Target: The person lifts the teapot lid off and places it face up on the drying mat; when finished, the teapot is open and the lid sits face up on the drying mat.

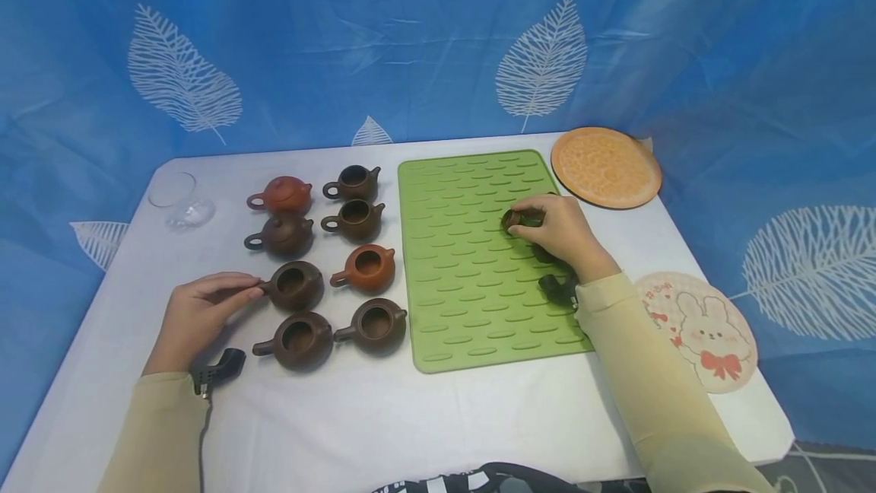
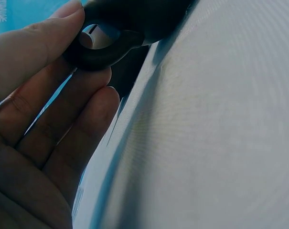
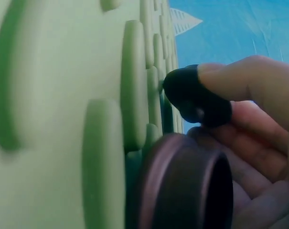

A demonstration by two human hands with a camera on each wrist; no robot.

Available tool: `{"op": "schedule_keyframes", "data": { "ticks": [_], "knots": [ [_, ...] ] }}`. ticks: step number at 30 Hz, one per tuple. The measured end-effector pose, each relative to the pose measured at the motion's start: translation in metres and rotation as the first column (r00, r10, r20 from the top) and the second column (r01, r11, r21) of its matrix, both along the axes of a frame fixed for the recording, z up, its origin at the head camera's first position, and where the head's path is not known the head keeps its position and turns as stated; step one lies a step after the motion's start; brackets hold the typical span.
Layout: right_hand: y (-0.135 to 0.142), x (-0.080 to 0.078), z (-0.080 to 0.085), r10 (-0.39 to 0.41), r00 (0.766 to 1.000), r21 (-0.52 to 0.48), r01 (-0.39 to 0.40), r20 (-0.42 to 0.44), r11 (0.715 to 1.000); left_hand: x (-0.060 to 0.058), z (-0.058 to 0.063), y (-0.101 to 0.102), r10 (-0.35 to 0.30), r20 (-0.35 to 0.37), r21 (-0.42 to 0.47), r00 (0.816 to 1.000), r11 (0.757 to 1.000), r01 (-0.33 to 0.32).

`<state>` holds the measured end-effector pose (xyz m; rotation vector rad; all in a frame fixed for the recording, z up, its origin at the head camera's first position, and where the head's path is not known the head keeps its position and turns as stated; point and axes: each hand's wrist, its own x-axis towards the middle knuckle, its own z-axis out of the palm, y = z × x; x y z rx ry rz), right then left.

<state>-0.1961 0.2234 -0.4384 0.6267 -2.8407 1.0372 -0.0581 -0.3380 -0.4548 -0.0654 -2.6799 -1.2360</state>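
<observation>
Dark brown clay makes up the teapot (image 1: 296, 286) in the left hand's (image 1: 200, 316) grasp: thumb and fingertips pinch its looped handle (image 2: 99, 56), while the pot, lidless, sits on the white table (image 1: 328, 424) left of its middle. The right hand (image 1: 563, 233) reaches over the green mat (image 1: 472, 341), close to its right edge, and pinches a small dark lid (image 3: 189, 90) between thumb and fingers; whether that lid touches the mat I cannot tell. Under the same hand, a dark round piece (image 3: 175, 186) rests on the mat, with its hollow side partly showing.

Including the gripped pot, 8 teapots stand in 2 columns between the table's left edge and the mat's left edge. In the column nearer the left edge, a red teapot (image 1: 284, 195) and a brown teapot (image 1: 280, 236) wear their lids at the far end, and an open dark pot (image 1: 316, 352) stands at the near end. Along the mat, 4 pots (image 1: 369, 268) are open, 1 of them red.

Clear glassware (image 1: 190, 213) stands by the table's far left corner. An orange-brown round board (image 1: 605, 166) lies at the far right corner, and a round rabbit mat (image 1: 712, 329) lies along the right edge, partly behind the right sleeve (image 1: 650, 379).
</observation>
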Motion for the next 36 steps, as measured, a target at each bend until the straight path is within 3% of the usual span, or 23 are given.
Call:
{"op": "schedule_keyframes", "data": {
  "ticks": [10,26,36],
  "knots": [
    [-0.0017,-0.0008,0.0034,0.047,0.999,0.154,-0.048,0.011,0.987,0.0024,0.0,-0.001,-0.002,-0.002,-0.002,1.0,1.0,0.002],
    [-0.0017,0.0015,0.0056,0.016,1.0,0.156,-0.018,0.017,0.988,0.0018,0.0004,-0.0019,-0.001,0.037,-0.011,0.999,1.0,0.002],
    [-0.0026,0.0012,0.0063,0.025,0.999,0.138,-0.021,-0.022,0.99,0.0018,0.0022,-0.0018,-0.012,0.074,-0.02,0.997,1.0,0.014]
  ]
}}
